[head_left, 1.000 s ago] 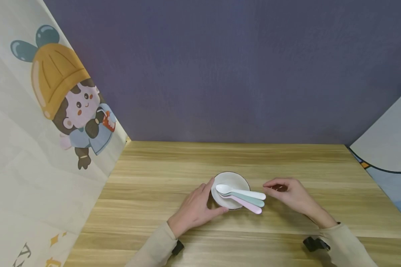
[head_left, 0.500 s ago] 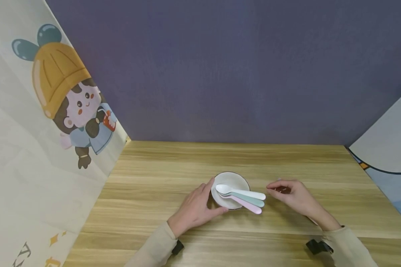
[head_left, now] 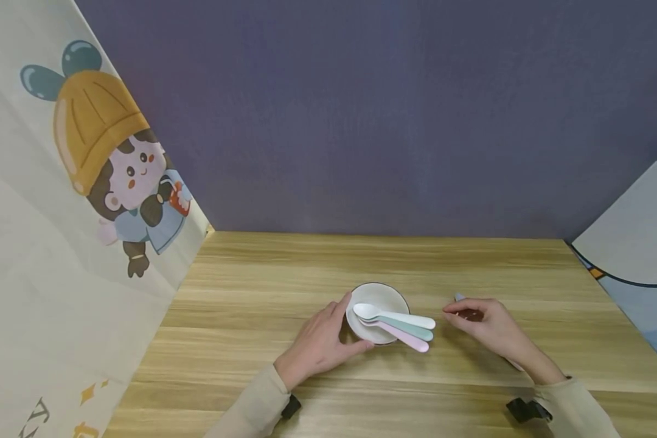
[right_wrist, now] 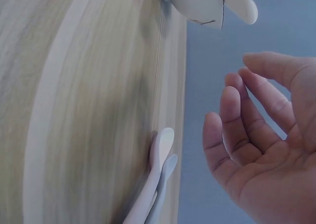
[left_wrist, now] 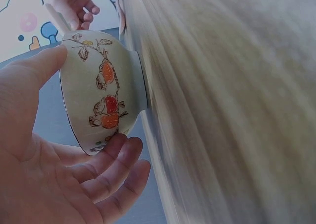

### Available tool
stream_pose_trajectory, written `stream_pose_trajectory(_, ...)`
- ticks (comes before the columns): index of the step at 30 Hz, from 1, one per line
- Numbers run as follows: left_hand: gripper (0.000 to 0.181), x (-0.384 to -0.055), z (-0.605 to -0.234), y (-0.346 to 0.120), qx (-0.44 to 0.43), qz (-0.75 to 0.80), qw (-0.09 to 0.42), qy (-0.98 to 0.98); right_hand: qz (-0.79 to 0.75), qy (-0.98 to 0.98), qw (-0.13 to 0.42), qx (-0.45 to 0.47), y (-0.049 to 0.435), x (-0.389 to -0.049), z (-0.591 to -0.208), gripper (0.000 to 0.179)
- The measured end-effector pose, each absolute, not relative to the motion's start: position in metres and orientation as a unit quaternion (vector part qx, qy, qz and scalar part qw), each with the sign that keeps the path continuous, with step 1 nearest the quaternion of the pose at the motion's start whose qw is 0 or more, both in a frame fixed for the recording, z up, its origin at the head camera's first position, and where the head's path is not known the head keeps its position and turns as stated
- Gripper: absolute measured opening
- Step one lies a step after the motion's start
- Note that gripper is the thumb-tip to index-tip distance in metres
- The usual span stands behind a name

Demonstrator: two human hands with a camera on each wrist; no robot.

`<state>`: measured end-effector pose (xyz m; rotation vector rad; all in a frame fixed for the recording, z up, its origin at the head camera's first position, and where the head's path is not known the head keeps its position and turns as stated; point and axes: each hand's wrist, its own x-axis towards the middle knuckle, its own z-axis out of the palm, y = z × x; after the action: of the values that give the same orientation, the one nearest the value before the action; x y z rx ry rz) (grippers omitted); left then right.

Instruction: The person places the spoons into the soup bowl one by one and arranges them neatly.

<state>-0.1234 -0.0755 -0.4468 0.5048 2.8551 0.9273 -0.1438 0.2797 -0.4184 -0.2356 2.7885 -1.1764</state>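
Observation:
My left hand [head_left: 323,344] grips the side of a small white bowl [head_left: 376,293], thumb at its near rim and fingers round the left side. In the left wrist view the bowl [left_wrist: 101,85] has a painted pattern of orange fruit and branches. Inside it lean a white spoon [head_left: 410,319], a green spoon [head_left: 413,330] and a pink spoon [head_left: 407,339], handles sticking out over the right rim. My right hand [head_left: 490,325] hovers right of the handles, its fingers loosely bent with nothing between them in the right wrist view.
Beneath my right hand lie a pale pink spoon [right_wrist: 157,157] and a pale blue spoon [right_wrist: 169,165], close together on the wooden table [head_left: 252,267]. A dark wall [head_left: 361,121] rises behind the table's far edge, with printed cloth [head_left: 49,304] along the left.
My right hand has drifted right and slightly toward me, away from the spoon handles. A pale blue spoon tip now shows beyond its fingers. The left hand and bowl stay in place.

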Motion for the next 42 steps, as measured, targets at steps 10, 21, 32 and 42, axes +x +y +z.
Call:
stream_pose_trajectory(10,0.109,-0.123,-0.447,-0.072,0.164,0.305,0.05,0.937,-0.404,0.911,0.052,-0.066,0.29,-0.141,-0.425,0.023)
stream_pose_trajectory(21,0.111,-0.124,-0.448,-0.069,0.166,0.303,0.05,0.937,-0.396,0.915,0.033,-0.069,0.305,-0.141,-0.434,0.019)
stream_pose_trajectory(32,0.111,-0.126,-0.45,-0.067,0.167,0.302,0.05,0.937,-0.379,0.922,0.017,-0.078,0.318,-0.141,-0.443,0.016)
stream_pose_trajectory(42,0.11,-0.126,-0.45,-0.066,0.166,0.302,0.05,0.937,-0.351,0.934,0.004,-0.064,0.332,-0.141,-0.448,0.019)
